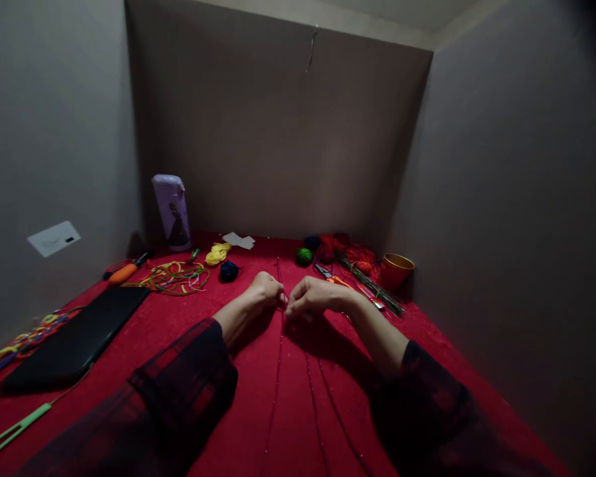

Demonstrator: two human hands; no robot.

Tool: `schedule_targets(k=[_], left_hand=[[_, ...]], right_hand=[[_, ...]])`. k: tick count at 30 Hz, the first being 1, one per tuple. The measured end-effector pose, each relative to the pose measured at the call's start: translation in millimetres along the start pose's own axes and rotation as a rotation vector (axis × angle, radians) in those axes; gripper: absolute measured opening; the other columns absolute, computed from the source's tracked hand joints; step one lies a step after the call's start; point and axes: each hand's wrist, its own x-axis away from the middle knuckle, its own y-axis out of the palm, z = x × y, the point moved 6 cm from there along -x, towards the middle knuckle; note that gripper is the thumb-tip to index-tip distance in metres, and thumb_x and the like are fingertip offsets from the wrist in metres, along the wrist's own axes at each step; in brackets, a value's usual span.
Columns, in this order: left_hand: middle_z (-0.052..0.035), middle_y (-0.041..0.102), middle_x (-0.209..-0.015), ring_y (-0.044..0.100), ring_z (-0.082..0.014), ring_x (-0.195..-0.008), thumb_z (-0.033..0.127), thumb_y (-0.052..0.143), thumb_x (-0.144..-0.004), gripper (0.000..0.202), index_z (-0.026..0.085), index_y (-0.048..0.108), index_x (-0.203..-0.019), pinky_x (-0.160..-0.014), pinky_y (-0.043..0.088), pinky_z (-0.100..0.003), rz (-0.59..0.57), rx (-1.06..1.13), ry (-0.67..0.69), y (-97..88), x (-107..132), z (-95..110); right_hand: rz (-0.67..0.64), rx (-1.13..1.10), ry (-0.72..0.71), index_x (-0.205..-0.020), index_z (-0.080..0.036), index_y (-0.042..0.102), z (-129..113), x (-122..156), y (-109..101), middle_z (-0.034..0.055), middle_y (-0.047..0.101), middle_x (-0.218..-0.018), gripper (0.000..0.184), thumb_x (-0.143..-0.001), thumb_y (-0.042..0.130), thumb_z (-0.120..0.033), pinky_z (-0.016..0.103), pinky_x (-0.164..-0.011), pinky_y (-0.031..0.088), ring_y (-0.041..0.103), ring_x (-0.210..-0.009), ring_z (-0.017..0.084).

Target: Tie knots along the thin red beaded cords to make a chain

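Observation:
My left hand [265,289] and my right hand [312,297] meet at the middle of a red cloth surface [189,331]. Both have their fingers pinched together on thin dark red cords [278,371] that run from the hands toward me and also away toward the back wall. The fingertips almost touch each other. Dark plaid sleeves cover both forearms.
A purple flask [171,212] stands at the back left. Yellow yarn [218,253], a dark blue ball [229,270], a green ball [304,256], red yarn [355,255], scissors [328,273], an orange cup [396,270], a tangle of coloured cords [175,277] and a black flat case [77,341] lie around.

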Motion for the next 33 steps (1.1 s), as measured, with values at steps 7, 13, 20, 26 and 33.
schedule_targets(k=[7,13,20,26,33], left_hand=[[0.0054,0.036,-0.034,0.026,-0.0046,-0.027,0.012,0.045,-0.075,0.023,0.015,0.043,-0.052,-0.034,0.016,-0.021,-0.023,0.163,-0.029,2.7,2.0,-2.0],[0.0051,0.042,-0.041,0.028,-0.0035,-0.027,0.014,0.043,-0.079,0.019,0.015,0.043,-0.059,-0.033,0.016,-0.02,-0.03,0.22,-0.014,3.2,-1.5,-4.4],[0.0053,0.04,-0.037,0.026,-0.0035,-0.026,0.017,0.042,-0.079,0.025,0.016,0.041,-0.054,-0.033,0.015,-0.02,-0.035,0.14,0.027,2.8,-0.6,-3.5],[0.0059,0.035,-0.032,0.028,-0.0048,-0.03,0.012,0.047,-0.072,0.023,0.015,0.044,-0.049,-0.037,0.021,-0.019,0.018,-0.045,0.085,-0.2,1.0,1.2],[-0.0017,0.051,-0.044,0.045,-0.0113,-0.047,0.014,0.057,-0.058,0.009,0.012,0.058,-0.05,-0.047,0.029,-0.022,0.102,-0.31,0.198,-12.6,4.9,8.1]], right_hand=[[-0.072,0.036,-0.003,-0.065,-0.011,0.066,-12.4,7.8,3.7,0.0012,0.057,-0.052,0.031,-0.069,0.062,-0.042,0.019,-0.037,0.022,0.032,-0.038,0.004],[0.613,-0.181,0.128,-0.068,-0.011,0.055,11.4,-2.1,-33.9,-0.0027,0.044,-0.044,0.033,-0.085,0.044,-0.037,0.019,-0.034,0.019,0.031,-0.033,0.005],[0.32,-0.495,0.034,-0.068,-0.012,0.051,11.1,-24.4,1.6,0.0008,0.05,-0.052,0.033,-0.089,0.035,-0.032,0.016,-0.031,0.018,0.037,-0.035,0.005],[0.499,-0.218,0.135,-0.061,-0.015,0.044,21.4,-28.3,-4.6,-0.0065,0.034,-0.043,0.03,-0.084,0.041,-0.034,0.017,-0.032,0.019,0.026,-0.031,0.003],[0.566,-0.133,0.142,-0.051,-0.015,0.042,17.5,-26.6,-7.8,-0.0069,0.03,-0.038,0.022,-0.071,0.051,-0.02,0.02,-0.035,0.016,0.026,-0.032,0.003]])
